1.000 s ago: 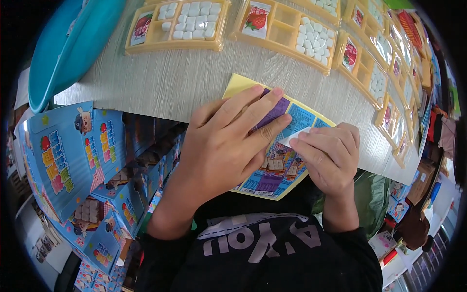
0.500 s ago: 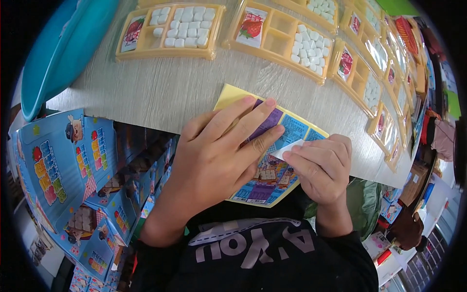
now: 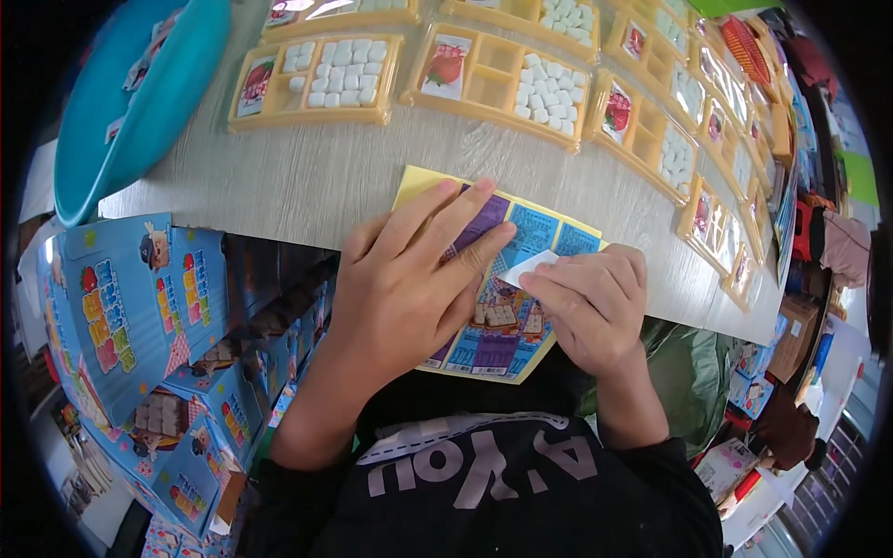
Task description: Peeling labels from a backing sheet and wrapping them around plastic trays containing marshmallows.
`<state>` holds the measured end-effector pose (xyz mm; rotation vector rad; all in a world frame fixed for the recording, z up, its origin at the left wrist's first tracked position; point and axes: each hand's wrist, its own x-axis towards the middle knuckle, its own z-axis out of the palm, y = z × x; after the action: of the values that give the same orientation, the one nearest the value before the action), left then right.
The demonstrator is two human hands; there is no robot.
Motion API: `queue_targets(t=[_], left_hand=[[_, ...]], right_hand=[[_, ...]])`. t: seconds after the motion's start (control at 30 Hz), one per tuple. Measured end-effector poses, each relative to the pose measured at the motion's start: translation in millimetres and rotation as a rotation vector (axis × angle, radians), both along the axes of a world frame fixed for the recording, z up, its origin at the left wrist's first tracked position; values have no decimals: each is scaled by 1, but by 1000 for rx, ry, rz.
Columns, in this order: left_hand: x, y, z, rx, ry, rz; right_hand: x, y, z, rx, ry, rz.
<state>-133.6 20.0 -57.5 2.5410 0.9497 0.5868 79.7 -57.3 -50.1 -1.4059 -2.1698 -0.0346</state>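
Note:
A sheet of printed stickers (image 3: 482,357), purple and blue with a yellow border, lies at the table's near edge, its lower part jutting over my lap. My left hand (image 3: 395,279) rests flat on its left side, fingers stretched out and spread. At the sheet's right side, my right hand (image 3: 597,299) pinches the lifted corner of a sticker (image 3: 523,271) between thumb and fingers. The white underside of that corner shows between the two hands. How much of the sticker has come loose is hidden by my right hand.
Beyond the sheet stand wrapped yellow trays (image 3: 363,113) with white marshmallow-like pieces and strawberry-printed sachets. A teal basin (image 3: 139,139) sits at the far left. Blue printed cartons (image 3: 126,307) are stacked below on the left. Dark green bag-like material (image 3: 693,377) hangs at the right.
The whole scene has shifted slightly left in view as my head moved. Both hands keep the same hold, and the sticker's lifted corner looks much the same.

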Motion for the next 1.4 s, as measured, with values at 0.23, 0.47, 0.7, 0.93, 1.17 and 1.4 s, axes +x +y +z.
queue_targets(t=[0.23, 0.47, 0.7, 0.93, 1.17, 1.4], left_hand=[[9, -2, 4, 27, 27, -5], [10, -2, 2, 41, 41, 1], [11, -5, 3, 30, 43, -6], [12, -7, 3, 28, 45, 0], [12, -4, 1, 57, 32, 4], [10, -6, 3, 69, 19, 7]], right_hand=[[4, -4, 0, 24, 55, -55], [2, -7, -1, 45, 58, -65], [3, -13, -3, 72, 60, -75], [1, -19, -2, 58, 60, -90], [2, -21, -7, 91, 17, -101], [-4, -24, 0, 105, 43, -108]])
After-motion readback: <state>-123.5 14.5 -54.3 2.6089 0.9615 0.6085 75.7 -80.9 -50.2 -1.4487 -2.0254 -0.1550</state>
